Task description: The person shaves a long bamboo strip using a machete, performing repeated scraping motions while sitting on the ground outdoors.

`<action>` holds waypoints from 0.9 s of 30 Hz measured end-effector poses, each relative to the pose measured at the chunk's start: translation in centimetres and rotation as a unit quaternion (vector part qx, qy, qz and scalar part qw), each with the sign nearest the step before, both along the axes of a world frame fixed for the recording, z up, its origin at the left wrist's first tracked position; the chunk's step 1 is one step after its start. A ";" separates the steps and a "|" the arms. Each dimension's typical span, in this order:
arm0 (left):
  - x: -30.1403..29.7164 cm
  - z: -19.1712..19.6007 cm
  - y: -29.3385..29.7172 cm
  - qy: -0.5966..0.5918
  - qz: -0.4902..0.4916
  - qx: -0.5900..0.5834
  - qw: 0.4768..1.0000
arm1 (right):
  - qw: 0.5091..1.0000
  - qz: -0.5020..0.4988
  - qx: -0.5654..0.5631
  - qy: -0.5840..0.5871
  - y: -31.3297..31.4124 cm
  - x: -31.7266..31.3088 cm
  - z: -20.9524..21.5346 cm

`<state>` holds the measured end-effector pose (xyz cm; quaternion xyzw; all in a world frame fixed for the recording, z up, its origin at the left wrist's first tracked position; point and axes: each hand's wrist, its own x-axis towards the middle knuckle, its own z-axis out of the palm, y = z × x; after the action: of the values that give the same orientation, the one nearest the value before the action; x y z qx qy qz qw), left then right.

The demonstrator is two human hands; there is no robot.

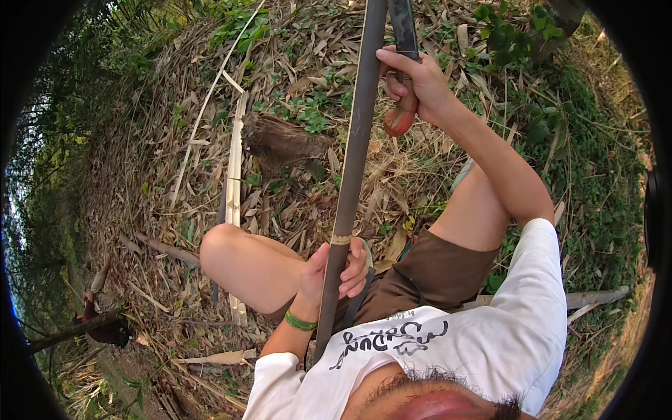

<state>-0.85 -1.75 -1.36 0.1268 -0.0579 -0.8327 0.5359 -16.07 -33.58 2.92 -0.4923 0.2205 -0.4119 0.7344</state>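
Left hand point(313, 280) is curling around a long, flat, dark grey-brown strip with a pale edge point(360, 126), which is slanting up past the lap. Right hand point(428, 84), well apart, is clamping the red-ended wooden handle of a black-bladed knife point(404, 31), thumb touching the strip.

Soft daylight falls evenly inside a black fisheye rim.

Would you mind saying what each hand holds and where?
The left hand holds a dark bamboo strip just below its pale node; the right hand holds a knife by its handle.
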 end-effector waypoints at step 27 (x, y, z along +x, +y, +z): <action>2.2 4.2 -3.1 -0.409 0.093 0.045 0.907 | 0.689 0.004 -0.631 0.356 6.9 1.7 -1.9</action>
<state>1.37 -4.82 2.84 0.4847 -0.2225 -0.6557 0.5344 -14.37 -26.66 1.00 -0.9503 0.1512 -0.2449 0.1183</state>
